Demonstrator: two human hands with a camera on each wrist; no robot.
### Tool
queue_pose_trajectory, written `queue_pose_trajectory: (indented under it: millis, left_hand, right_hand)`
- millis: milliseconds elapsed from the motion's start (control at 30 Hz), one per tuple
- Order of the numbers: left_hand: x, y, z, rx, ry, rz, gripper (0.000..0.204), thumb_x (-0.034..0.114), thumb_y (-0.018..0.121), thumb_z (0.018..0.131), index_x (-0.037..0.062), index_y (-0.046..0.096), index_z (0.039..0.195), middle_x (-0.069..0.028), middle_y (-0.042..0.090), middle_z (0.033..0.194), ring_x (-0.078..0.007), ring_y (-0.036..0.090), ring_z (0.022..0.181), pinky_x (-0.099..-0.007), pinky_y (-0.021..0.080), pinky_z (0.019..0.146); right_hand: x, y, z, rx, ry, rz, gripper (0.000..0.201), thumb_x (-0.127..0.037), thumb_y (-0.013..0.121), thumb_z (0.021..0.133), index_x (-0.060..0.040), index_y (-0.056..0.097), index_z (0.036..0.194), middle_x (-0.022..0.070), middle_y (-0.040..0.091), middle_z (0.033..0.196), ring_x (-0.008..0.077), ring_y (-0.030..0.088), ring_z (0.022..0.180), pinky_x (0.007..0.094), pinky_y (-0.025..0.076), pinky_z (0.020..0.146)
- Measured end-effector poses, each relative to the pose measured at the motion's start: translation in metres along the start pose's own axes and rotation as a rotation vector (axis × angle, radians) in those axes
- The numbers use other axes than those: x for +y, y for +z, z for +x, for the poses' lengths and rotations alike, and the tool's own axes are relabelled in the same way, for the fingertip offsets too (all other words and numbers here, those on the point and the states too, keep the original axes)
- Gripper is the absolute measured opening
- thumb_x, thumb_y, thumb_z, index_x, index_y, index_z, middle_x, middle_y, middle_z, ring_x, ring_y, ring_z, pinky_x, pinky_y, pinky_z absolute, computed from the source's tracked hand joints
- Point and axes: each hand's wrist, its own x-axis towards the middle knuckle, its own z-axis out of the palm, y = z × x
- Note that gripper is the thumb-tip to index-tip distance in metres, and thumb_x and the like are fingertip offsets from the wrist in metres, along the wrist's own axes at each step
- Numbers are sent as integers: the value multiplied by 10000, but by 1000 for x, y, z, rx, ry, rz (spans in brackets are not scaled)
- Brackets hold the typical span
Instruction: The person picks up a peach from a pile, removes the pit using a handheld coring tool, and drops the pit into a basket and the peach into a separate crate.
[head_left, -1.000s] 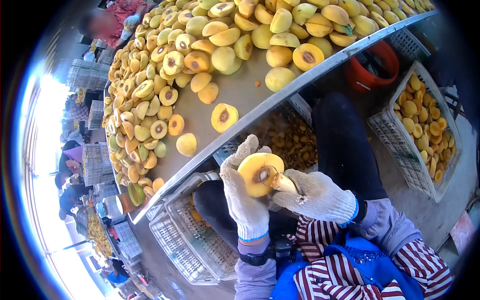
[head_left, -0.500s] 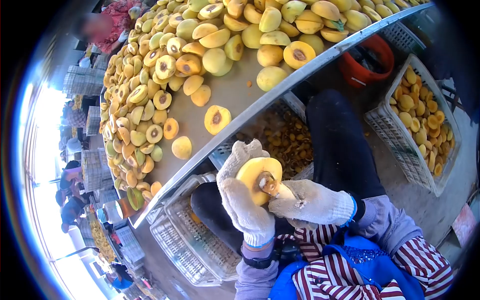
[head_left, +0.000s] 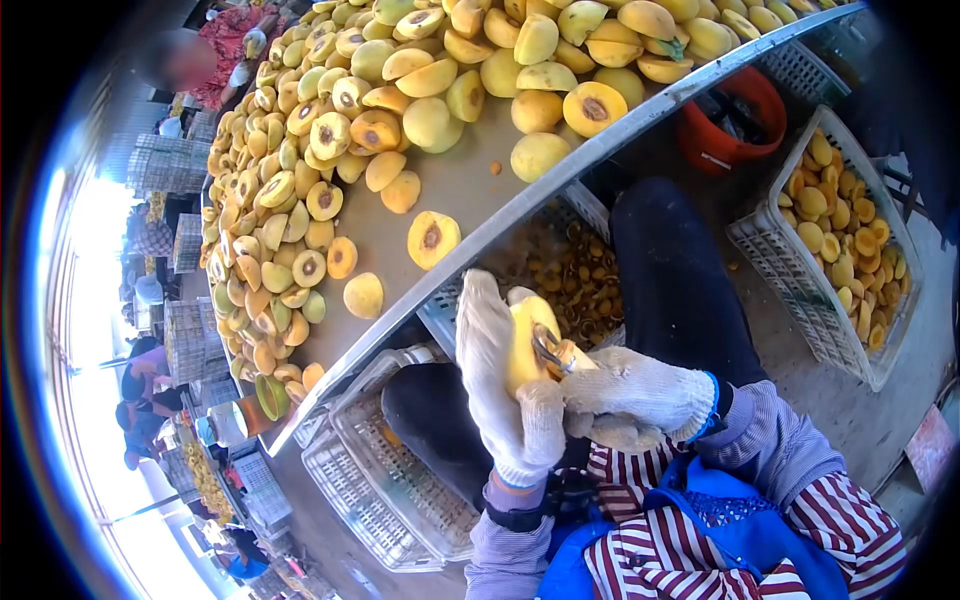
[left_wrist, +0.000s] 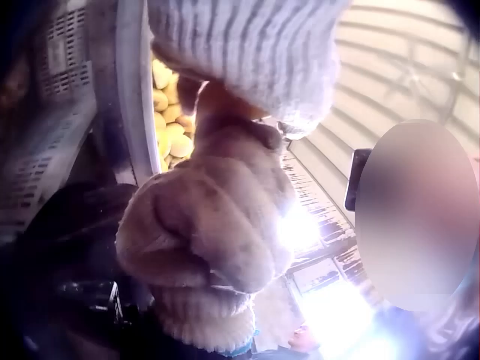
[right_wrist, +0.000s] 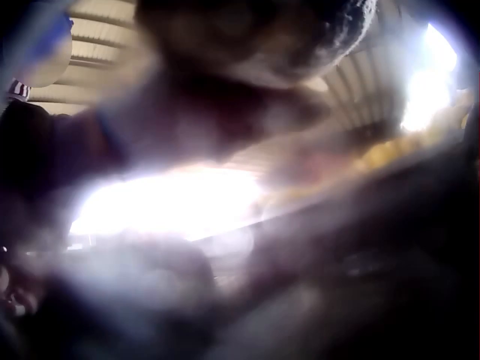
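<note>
In the head view, my gloved left hand (head_left: 490, 380) holds a yellow peach half (head_left: 523, 345) from behind, its cut face turned toward the right hand. My gloved right hand (head_left: 645, 395) grips the pale handle of a pitting tool (head_left: 573, 358), and the tool's metal loop is at the pit hollow in the cut face. The left wrist view shows the right glove (left_wrist: 210, 225) close below the left glove's ribbed cuff (left_wrist: 247, 52); the peach half is mostly hidden there. Blur covers most of the right wrist view.
A metal-edged table (head_left: 455, 290) heaped with peach halves (head_left: 430, 120) stands ahead. Under its edge is a crate of scraps (head_left: 575, 285). White crates stand left (head_left: 385, 480) and right (head_left: 800, 290), the right one holding peach halves. A red bucket (head_left: 735, 140) sits beyond.
The left hand has turned the peach half so its cut face, earlier toward the camera, now points rightward. The tool's loop has stayed at the pit area; the right hand shifted slightly right.
</note>
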Motion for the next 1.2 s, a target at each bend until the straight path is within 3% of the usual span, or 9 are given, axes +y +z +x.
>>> queue_pose_trajectory:
  millis: [67, 167, 367, 633, 800, 967, 1000, 1100, 1200]
  left_hand:
    - [11, 6, 4, 39, -335, -321, 802, 591, 459, 959, -15, 317, 1467, -205, 395, 1467, -353, 481, 1281, -454, 438, 1045]
    - [15, -7, 5, 26, -481, -431, 773, 568, 420, 985, -28, 304, 1464, -203, 408, 1456, -344, 522, 1241, -443, 446, 1036]
    - [0, 17, -14, 184, -103, -261, 647, 422, 449, 1021, -36, 315, 1458, -242, 384, 1468, -356, 447, 1314, -470, 374, 1091]
    - [13, -3, 12, 104, -609, -847, 734, 522, 483, 978, 18, 300, 1480, -203, 398, 1472, -334, 481, 1287, -455, 397, 1082]
    - [0, -21, 5, -137, -751, -443, 702, 89, 605, 923, -14, 226, 1505, -184, 508, 1370, -223, 526, 1217, -350, 409, 1060]
    - [-4, -25, -4, 45, -765, -711, 595, 120, 627, 899, -6, 367, 1420, -215, 591, 1253, -276, 591, 1135, -372, 464, 1003]
    - [-13, -24, -6, 46, -729, -756, 689, 316, 679, 889, 12, 369, 1424, -212, 554, 1286, -291, 595, 1120, -408, 467, 1000]
    - [1, -21, 1, 139, -701, -869, 569, 202, 597, 925, 36, 376, 1422, -242, 548, 1295, -326, 599, 1111, -442, 494, 962]
    - [1, -18, -2, 191, -694, -920, 596, 365, 579, 957, 62, 376, 1428, -190, 513, 1352, -318, 574, 1145, -456, 499, 959]
  right_hand:
    - [-5, 6, -2, 51, -30, -111, 368, -393, 646, 924, -47, 593, 810, 14, 513, 518, 74, 450, 370, 205, 331, 337]
    - [-5, 9, 2, 55, -27, -220, 360, -397, 650, 935, -57, 594, 833, 0, 521, 529, 64, 449, 378, 202, 328, 336]
    - [-2, 4, 1, -75, -58, -73, 379, -431, 668, 914, -69, 600, 824, 10, 542, 547, 73, 475, 389, 202, 346, 345]
    - [-15, 20, -2, 196, -73, -312, 280, -345, 618, 948, -69, 584, 989, -17, 528, 580, 58, 473, 408, 195, 355, 365]
    - [-14, 11, -9, 297, -236, -86, 271, -293, 659, 929, -79, 590, 1080, -44, 530, 616, 29, 458, 437, 180, 352, 381]
    - [-14, 19, -10, 290, -172, -187, 302, -296, 679, 915, -89, 598, 1121, -38, 545, 629, 27, 473, 466, 174, 357, 405]
    - [-9, 16, -5, 267, -114, -297, 333, -313, 684, 910, -94, 602, 1147, -27, 565, 659, 36, 504, 497, 190, 388, 433]
    - [6, 15, 6, 267, -208, -508, 357, -374, 671, 908, -88, 617, 1115, 5, 627, 716, 95, 600, 583, 229, 488, 559]
    - [1, 14, 8, 272, -111, -567, 348, -381, 666, 908, -87, 625, 1090, 33, 650, 750, 124, 640, 631, 248, 509, 589]
